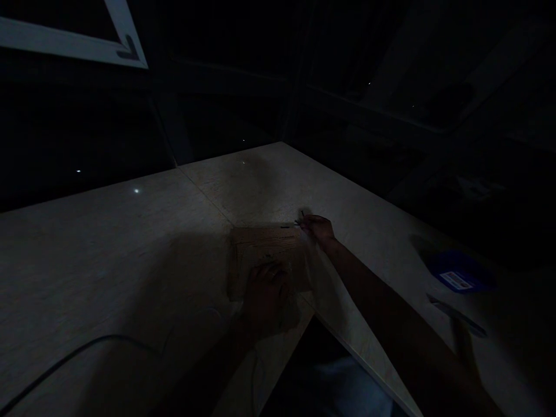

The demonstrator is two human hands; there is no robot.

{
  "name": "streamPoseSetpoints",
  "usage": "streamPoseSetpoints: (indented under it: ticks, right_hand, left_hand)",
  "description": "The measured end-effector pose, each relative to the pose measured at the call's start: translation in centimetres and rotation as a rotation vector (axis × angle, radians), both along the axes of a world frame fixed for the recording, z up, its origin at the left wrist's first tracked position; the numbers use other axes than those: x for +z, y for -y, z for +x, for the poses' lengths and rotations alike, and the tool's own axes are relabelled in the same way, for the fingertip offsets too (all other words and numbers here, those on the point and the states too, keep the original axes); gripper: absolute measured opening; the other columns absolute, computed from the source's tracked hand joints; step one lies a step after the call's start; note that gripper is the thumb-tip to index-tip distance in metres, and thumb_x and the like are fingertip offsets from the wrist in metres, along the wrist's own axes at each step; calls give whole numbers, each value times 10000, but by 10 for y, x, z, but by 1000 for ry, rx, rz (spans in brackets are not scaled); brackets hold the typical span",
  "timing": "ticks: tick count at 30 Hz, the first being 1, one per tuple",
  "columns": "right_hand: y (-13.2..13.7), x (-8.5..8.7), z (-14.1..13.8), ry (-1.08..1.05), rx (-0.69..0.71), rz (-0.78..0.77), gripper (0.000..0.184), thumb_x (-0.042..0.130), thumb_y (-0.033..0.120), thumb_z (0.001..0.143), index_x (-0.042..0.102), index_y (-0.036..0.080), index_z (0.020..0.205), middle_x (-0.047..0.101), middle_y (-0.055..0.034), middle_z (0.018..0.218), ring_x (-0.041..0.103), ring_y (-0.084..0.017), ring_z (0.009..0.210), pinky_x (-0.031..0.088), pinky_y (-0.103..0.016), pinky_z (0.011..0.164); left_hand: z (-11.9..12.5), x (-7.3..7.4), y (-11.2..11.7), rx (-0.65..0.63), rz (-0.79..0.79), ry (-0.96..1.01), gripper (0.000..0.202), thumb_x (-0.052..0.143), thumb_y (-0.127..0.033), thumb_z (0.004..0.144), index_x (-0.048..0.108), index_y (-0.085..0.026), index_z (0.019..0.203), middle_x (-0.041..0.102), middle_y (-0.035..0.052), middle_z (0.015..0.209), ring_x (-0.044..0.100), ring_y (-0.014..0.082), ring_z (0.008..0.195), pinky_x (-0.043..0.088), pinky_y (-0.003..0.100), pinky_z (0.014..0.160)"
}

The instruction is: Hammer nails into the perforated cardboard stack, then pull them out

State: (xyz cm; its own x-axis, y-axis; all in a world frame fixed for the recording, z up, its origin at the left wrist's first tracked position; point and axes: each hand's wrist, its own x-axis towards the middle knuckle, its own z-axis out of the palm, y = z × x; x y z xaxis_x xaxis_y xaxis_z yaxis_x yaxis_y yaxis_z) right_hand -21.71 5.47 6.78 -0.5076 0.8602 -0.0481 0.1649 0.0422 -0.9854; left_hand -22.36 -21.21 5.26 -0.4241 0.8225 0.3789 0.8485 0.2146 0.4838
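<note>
A brown rectangular board (247,246) with dark lines and marks on its face lies on the pale surface in front of me. My left hand (266,289) rests on the lower middle of this board, fingers lying over it; deep shadow hides part of the hand. At the board's far right corner is my right hand (319,227), closed in a pinch. Thin dark nail-like pieces (299,223) stick out from its fingertips. The dim light hides their exact kind.
To the right sit a blue container (463,272) with a white label and a hammer-like tool (458,315). A dark cable (82,347) runs across the lower left. The pale tabletop (282,174) ends in a far corner. A white frame (73,43) shows upper left.
</note>
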Motion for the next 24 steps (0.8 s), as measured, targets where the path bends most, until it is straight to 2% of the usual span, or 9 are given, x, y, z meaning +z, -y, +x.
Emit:
streamPoseSetpoints:
  ticks: [4,7,10,11,12,14,17,20,24]
  right_hand:
    - [3,9,7,6,34,72,168,707,329,766,657,173,801,702,-13,667,645,-148,561,483,-231,480]
    - [21,15,13,11,137,178,190,673,367,787,679,178,800,710,-18,703,651,-161,622,517,-276,591]
    - [55,22,19,30,310,286,141,715,337,787,721,197,802,748,-23,821,684,-184,806,520,-309,782]
    - [67,24,21,43,370,313,125,740,326,782,736,207,819,757,-19,851,686,-186,835,511,-305,802]
    - [79,28,22,75,456,355,118,756,316,790,744,205,828,756,-20,848,684,-185,828,500,-296,793]
    - [101,35,22,277,696,562,169,703,358,886,742,195,863,741,-22,816,670,-169,762,474,-269,717]
    - [121,46,15,527,815,791,223,648,384,959,739,191,894,752,-45,862,689,-178,811,456,-263,718]
    - [128,52,7,675,871,908,176,609,312,989,749,211,950,770,-64,989,707,-199,913,469,-275,775]
    - [128,55,6,647,996,1083,195,577,123,967,745,194,1037,745,-101,1129,684,-224,1055,488,-302,882]
  left_hand:
    - [0,0,0,-2,-1,-17,264,549,-169,931,716,-229,1127,692,62,1301,586,273,1228,420,495,1034]
    - [0,1,0,-1,-10,-14,266,540,-167,934,718,-226,1122,701,64,1283,597,274,1214,423,504,1030]
    - [0,0,0,-7,7,-21,262,531,-171,938,718,-223,1115,702,67,1278,596,270,1216,425,499,1036]
    - [0,0,0,-10,15,-28,264,532,-170,935,718,-220,1115,702,71,1277,594,270,1218,431,494,1034]
    - [0,-1,-1,-11,20,-37,267,534,-165,930,719,-217,1115,704,75,1269,595,270,1215,438,489,1026]
    - [0,-1,-1,-2,17,-61,268,534,-151,921,724,-203,1103,718,88,1225,608,278,1185,451,488,1009]
    - [1,-2,-1,28,3,-94,234,539,-147,918,738,-180,1036,736,108,1147,623,294,1140,451,496,1008]
    - [0,-3,-2,26,10,-90,206,557,-155,913,740,-178,1006,739,108,1134,620,297,1143,447,499,1010]
    - [0,-5,-2,23,0,-82,206,564,-162,907,740,-192,1009,738,101,1127,626,298,1106,456,509,981]
